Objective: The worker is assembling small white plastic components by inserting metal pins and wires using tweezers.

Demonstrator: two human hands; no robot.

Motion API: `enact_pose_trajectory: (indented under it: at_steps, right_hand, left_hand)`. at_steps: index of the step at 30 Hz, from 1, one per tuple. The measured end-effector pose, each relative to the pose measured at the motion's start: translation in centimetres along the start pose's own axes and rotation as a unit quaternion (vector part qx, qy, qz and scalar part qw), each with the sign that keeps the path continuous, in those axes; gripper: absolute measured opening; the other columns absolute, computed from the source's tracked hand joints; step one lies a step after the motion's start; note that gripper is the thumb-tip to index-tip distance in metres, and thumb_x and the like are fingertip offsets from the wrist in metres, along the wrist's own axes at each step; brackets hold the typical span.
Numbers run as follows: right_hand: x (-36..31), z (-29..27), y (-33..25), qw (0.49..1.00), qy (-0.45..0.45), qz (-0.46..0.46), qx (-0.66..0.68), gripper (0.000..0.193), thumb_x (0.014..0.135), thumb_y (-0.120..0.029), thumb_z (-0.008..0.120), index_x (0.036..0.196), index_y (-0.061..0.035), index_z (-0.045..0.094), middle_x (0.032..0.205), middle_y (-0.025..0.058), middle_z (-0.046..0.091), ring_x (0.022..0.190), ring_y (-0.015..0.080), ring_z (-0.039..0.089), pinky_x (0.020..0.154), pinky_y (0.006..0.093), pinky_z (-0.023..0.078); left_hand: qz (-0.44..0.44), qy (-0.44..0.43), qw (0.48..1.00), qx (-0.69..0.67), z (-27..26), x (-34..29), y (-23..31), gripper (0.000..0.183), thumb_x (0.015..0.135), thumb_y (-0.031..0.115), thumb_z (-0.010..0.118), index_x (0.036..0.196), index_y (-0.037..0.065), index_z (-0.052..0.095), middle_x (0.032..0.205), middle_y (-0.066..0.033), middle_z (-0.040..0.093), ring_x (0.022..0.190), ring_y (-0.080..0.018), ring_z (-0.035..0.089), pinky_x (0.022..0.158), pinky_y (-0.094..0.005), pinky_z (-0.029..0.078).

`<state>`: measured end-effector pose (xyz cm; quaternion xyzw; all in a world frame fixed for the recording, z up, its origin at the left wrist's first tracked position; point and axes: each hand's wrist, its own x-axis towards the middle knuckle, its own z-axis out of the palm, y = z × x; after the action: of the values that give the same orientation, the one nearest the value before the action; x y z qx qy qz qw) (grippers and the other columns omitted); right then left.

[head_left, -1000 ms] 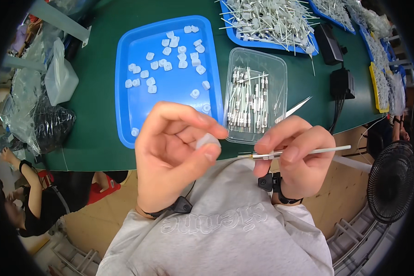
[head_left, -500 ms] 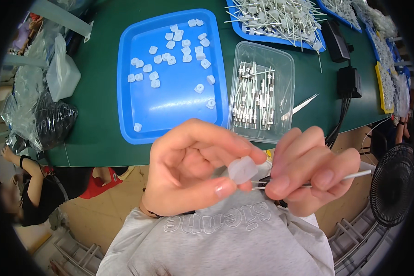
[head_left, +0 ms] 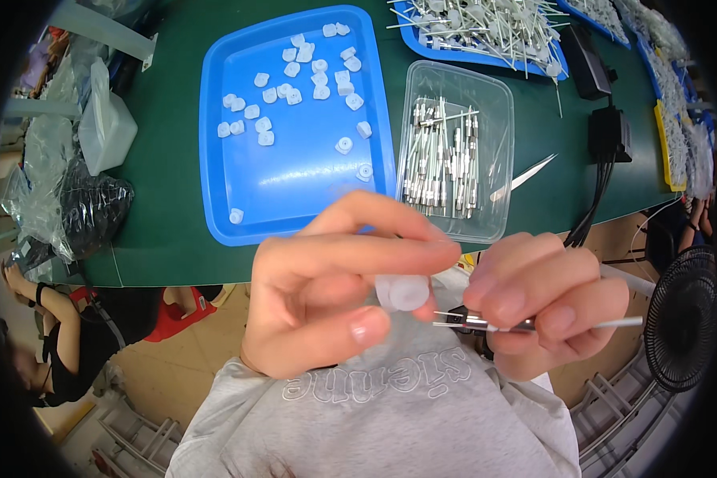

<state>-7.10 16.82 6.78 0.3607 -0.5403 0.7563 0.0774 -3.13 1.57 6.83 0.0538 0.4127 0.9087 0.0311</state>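
Observation:
In front of my chest, my left hand pinches a small translucent white plastic cap among its fingertips. My right hand grips a thin rod-shaped part with a metal barrel and a white stem. Two fine metal prongs on the part point left toward the cap, with a small gap between them. The white stem emerges past the right side of that hand. Just beyond my left hand lies a blue tray with several similar caps scattered in it. A clear plastic box beyond my hands holds several similar rod parts.
Tweezers lie right of the clear box on the green table. Another blue tray at the back is heaped with white-stemmed parts. Black boxes with cables stand at right, near a black fan. Another person sits at left.
The cap has turned in my left fingers and shifted slightly left, away from the prongs. My right hand's part now shows more of its metal barrel.

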Motion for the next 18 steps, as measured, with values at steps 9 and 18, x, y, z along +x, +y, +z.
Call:
enact_pose_trajectory:
  at_steps: [9,18]
  right_hand:
    - [0.7,-1.2,-1.5,0.982,-0.113,-0.019,-0.151,0.034,0.073,-0.001,0.063,0.095,-0.0095,0.038,0.090,0.0097,0.054,0.073,0.0230,0.057,0.059,0.0299,0.043]
    - [0.2,-0.8,-1.5,0.986,-0.067,-0.015,-0.151,0.035,0.072,0.000,0.063,0.094,-0.0101,0.038,0.090,0.0080,0.054,0.075,0.0220,0.056,0.061,0.0307,0.041]
  left_hand:
    - [0.002,-0.042,0.999,-0.027,-0.2,0.0,-0.8,0.037,0.075,0.008,0.058,0.104,-0.007,0.042,0.094,-0.0231,0.054,0.087,-0.0240,0.057,0.075,-0.0335,0.047]
    - [0.052,-0.091,0.985,-0.137,-0.5,0.3,-1.7,0.028,0.074,-0.012,0.051,0.102,-0.016,0.047,0.102,-0.0323,0.053,0.096,-0.0319,0.056,0.083,-0.0411,0.046]
